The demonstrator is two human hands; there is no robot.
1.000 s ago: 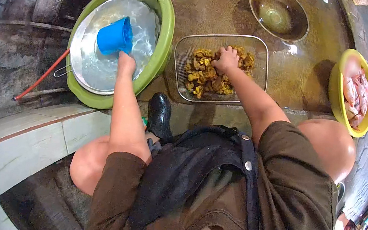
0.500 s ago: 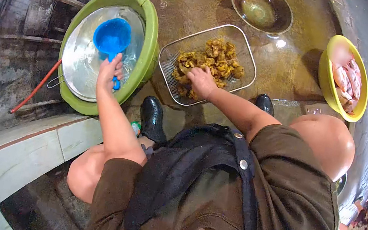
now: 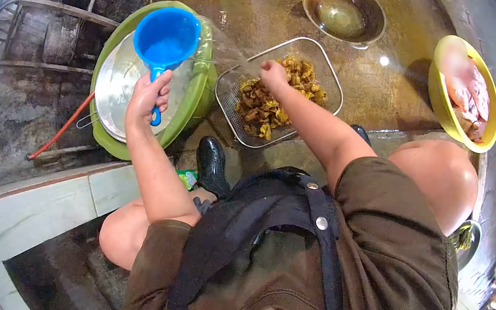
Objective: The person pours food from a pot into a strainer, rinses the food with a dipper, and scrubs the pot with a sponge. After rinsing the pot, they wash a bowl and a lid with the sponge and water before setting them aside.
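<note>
My left hand (image 3: 150,99) grips the handle of a blue dipper (image 3: 166,38), raised over the green tub (image 3: 201,92) at the left. Blurred streaks of water stretch from the dipper toward the wire mesh basket (image 3: 223,109). Yellow-brown pieces of food (image 3: 265,106) lie heaped in this basket. Just above the heap's upper left part is my right hand (image 3: 273,76), its fingers curled in; whatever they hold is too small or hidden to make out. Inside the green tub sits a round metal basin (image 3: 117,89).
A metal wok (image 3: 345,11) stands on the wet floor beyond the basket. At the right, a yellow basin (image 3: 443,108) holds pinkish fish or meat (image 3: 475,93). My black boot (image 3: 212,165) is near the basket's front left. A red rod (image 3: 60,132) lies left of the tub.
The blue dipper has risen out of the metal basin with my left hand, and water now streaks from it. My right hand has lifted off the food and its fingers have curled.
</note>
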